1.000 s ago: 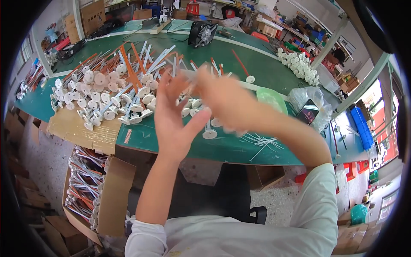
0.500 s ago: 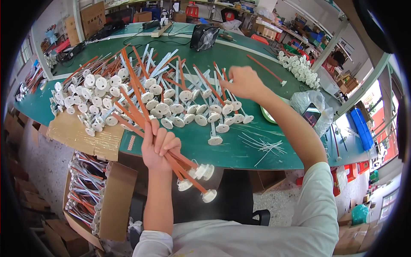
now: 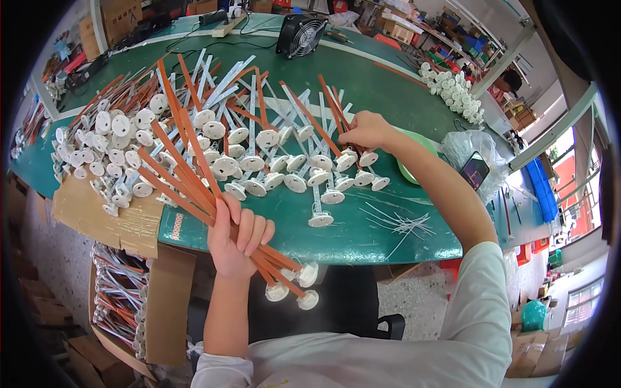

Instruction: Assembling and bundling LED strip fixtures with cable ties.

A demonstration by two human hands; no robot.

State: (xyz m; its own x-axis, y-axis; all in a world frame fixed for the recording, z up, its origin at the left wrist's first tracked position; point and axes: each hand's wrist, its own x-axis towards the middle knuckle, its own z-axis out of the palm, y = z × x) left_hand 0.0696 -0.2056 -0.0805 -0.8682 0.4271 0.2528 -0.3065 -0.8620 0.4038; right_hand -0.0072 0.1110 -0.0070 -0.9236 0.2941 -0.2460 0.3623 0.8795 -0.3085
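My left hand is closed round a bundle of flat orange-brown strips, held in front of the table edge. White round discs at their lower ends hang over the dark chair, and the long ends fan up to the left. At the right end of a big pile of similar pieces, my right hand is closed, its fingertips down against the orange strips there. What those fingers pinch is partly hidden. The pile's white discs face me, with silver and orange strips pointing away.
Thin white strands lie at the table's right front. Behind my right forearm are a green round dish, a plastic bag and a phone. A black fan stands farther back. An open carton of such pieces sits below left.
My right hand has come down from above onto the right end of the pile. My left hand still holds its bundle, a little lower and farther left. The whole view has shifted slightly.
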